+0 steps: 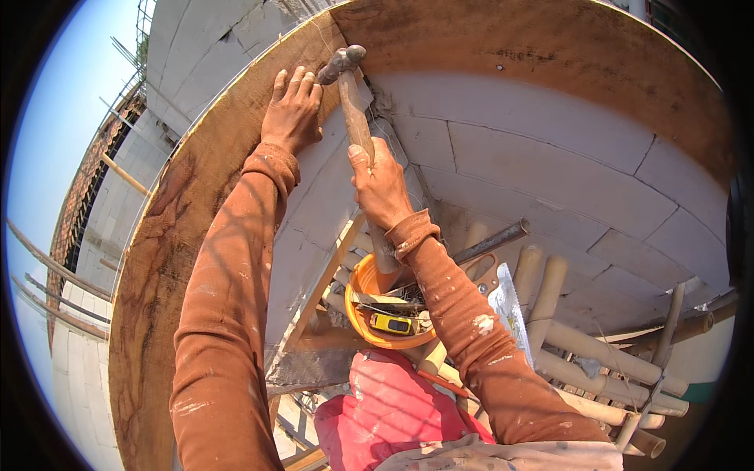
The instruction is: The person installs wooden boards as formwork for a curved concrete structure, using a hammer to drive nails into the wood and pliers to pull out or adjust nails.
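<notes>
My right hand (382, 186) is wrapped round the wooden handle of a hammer (355, 110). The hammer's metal head is up by the corner where two wooden boards meet, just right of my left fingertips. Flat against the left wooden board (188, 184) lies my left hand (294, 114), its fingers stretched toward the far edge and slightly apart. The far wooden board (534, 43) runs along the top of the block wall to the right. Whether a nail sits under the hammer head cannot be made out.
Below my right forearm hangs an orange bucket (363, 314) with a yellow tape measure (391, 323) and other tools. A handsaw (506, 298) stands beside it. Bamboo poles (605, 361) and a metal pipe (495, 239) fill the lower right. Pale block walls (550, 165) enclose the corner.
</notes>
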Motion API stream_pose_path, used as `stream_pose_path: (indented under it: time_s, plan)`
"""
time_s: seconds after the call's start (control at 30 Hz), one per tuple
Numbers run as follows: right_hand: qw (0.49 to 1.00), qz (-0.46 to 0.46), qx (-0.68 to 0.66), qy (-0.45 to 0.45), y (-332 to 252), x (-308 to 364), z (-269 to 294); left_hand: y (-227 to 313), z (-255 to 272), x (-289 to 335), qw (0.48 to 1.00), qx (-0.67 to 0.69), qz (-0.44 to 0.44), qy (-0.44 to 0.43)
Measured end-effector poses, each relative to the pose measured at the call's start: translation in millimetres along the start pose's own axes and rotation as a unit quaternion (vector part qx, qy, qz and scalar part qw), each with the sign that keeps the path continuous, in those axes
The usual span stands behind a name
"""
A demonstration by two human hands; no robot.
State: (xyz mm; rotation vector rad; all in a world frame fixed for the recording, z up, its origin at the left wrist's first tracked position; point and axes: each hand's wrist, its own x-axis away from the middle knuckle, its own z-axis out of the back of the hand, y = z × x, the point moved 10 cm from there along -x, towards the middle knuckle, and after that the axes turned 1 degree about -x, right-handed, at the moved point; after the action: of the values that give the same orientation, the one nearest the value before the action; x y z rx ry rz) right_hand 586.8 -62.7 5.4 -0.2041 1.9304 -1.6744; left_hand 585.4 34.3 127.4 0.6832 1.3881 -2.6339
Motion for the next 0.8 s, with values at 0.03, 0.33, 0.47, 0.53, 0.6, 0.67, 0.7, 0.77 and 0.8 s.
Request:
stream_pose_path:
  time_s: [0.03,0.33,0.47,0.53,0.6,0.67,0.7,0.77,0.8]
  plan:
    - [0.998,0.005,-0.06,-0.013,-3,3,0,-1,-2,3,1.0,0.0,0.002,-0.006]
    - [1.0,-0.004,0.029,-0.006,3,-1,-8,1,0,-2,1.0,-0.002,0.0,0.0]
    - [0.999,-0.002,-0.03,-0.036,-10,11,-3,-1,-4,2,1.0,-0.008,0.0,-0.015]
    - [0.988,0.043,-0.129,0.076,-28,17,17,4,-2,-5,1.0,-0.009,-0.002,-0.007]
    - [0.986,0.041,-0.135,0.087,-18,13,5,6,1,-7,1.0,0.006,-0.005,0.005]
    - [0.998,0.008,-0.016,0.059,-1,4,-5,3,1,-7,1.0,0.012,-0.002,0.002]
    - [0.998,0.01,-0.017,0.06,-1,1,-1,2,-1,-4,1.0,0.015,0.002,-0.007]
    - [0.997,-0.042,-0.048,-0.054,10,-2,-11,-1,-4,-2,1.0,0.015,0.007,-0.016]
    - [0.995,-0.052,-0.061,-0.054,2,3,-6,-2,-4,0,1.0,0.014,0.008,-0.014]
